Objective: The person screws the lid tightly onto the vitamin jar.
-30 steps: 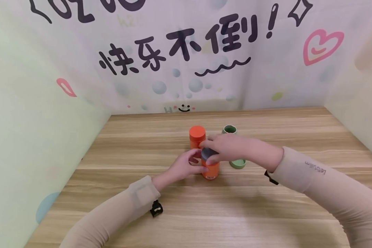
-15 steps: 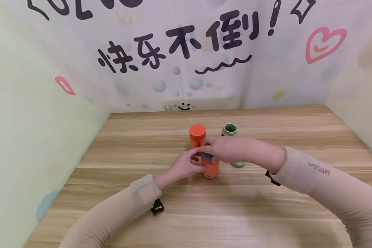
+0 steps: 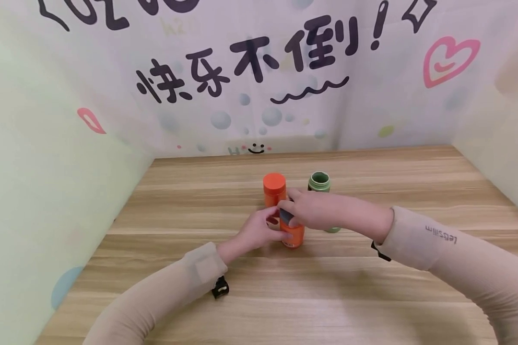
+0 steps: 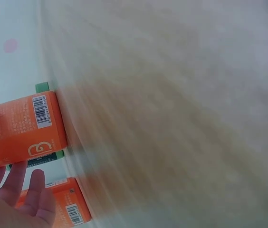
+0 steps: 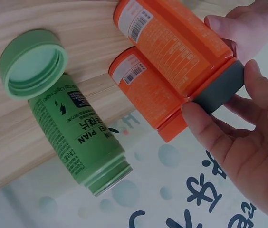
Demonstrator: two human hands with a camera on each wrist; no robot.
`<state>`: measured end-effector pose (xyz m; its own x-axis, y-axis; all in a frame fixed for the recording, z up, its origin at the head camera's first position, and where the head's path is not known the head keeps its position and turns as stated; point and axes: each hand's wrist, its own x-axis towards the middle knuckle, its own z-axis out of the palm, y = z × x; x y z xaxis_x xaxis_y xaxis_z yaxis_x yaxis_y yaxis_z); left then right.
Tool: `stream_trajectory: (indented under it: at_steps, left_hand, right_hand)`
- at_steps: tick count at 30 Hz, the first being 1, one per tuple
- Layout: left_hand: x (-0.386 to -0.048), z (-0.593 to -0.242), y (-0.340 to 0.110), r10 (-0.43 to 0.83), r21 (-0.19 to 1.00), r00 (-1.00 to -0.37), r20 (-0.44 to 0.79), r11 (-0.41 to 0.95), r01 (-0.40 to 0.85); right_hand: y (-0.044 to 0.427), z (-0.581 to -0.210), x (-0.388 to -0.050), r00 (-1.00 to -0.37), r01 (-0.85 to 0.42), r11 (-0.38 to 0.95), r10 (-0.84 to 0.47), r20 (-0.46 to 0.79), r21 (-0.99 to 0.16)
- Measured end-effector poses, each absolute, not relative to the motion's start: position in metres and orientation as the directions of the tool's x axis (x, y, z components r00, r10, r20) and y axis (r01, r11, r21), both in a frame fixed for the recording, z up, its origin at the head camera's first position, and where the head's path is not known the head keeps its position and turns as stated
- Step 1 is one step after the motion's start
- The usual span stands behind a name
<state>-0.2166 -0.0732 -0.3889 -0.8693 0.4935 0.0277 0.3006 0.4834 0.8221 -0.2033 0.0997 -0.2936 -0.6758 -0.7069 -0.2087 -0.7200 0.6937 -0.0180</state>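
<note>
My left hand [image 3: 259, 231] holds an orange bottle [image 3: 292, 238] upright on the table, thumb on the near side and fingers behind. Over its top, my right hand [image 3: 314, 209] pinches the dark grey lid [image 5: 219, 88] between thumb and fingers. The lid sits on the bottle, partly covered by that hand in the head view. A second orange bottle [image 3: 274, 183], with an orange lid, stands just behind. To the right is a green bottle [image 5: 79, 130] with its mouth uncovered. A green lid [image 5: 32, 61] lies near it, mostly hidden by the right hand in the head view.
Everything stands on a wood-grain table [image 3: 259, 297]. A printed cloth [image 3: 224, 120] with writing hangs along the back, and pale walls rise at both sides. Each wrist wears a black strap fitting.
My right hand has shifted slightly down and its fingers have turned around the grey lid. More of the green bottle shows behind it. The left hand keeps its hold on the orange bottle.
</note>
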Motion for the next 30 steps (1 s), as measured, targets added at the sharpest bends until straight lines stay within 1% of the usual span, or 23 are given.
stream_trajectory:
  at_steps: [8,14,16,18,22,25,30]
  left_hand:
    - [-0.219,-0.389,-0.072,0.501,0.799,-0.862,0.079,0.485,0.356]
    - [-0.218,-0.387,-0.072,0.487,0.799,-0.873,0.04,0.509,0.321]
    - [-0.218,-0.386,-0.072,0.48,0.8,-0.876,0.042,0.509,0.317]
    - [-0.218,-0.387,-0.072,0.477,0.803,-0.877,0.052,0.502,0.321]
    - [-0.218,-0.39,-0.071,0.484,0.803,-0.874,0.039,0.506,0.316]
    - [-0.219,-0.392,-0.071,0.499,0.798,-0.866,0.026,0.511,0.318]
    - [-0.22,-0.391,-0.069,0.52,0.795,-0.854,0.023,0.508,0.332]
  right_hand:
    - [0.106,-0.298,-0.207,-0.667,-0.743,0.67,-0.737,-0.108,0.019]
    - [0.104,-0.3,-0.206,-0.675,-0.736,0.677,-0.732,-0.092,0.015]
    - [0.104,-0.301,-0.207,-0.677,-0.734,0.68,-0.732,-0.073,-0.01]
    - [0.106,-0.302,-0.209,-0.687,-0.722,0.689,-0.724,-0.06,-0.06]
    - [0.11,-0.304,-0.21,-0.718,-0.679,0.718,-0.693,-0.069,-0.153]
    - [0.115,-0.304,-0.208,-0.726,-0.67,0.723,-0.685,-0.055,-0.167]
    - [0.137,-0.288,-0.204,-0.726,-0.678,0.706,-0.686,0.039,-0.203]
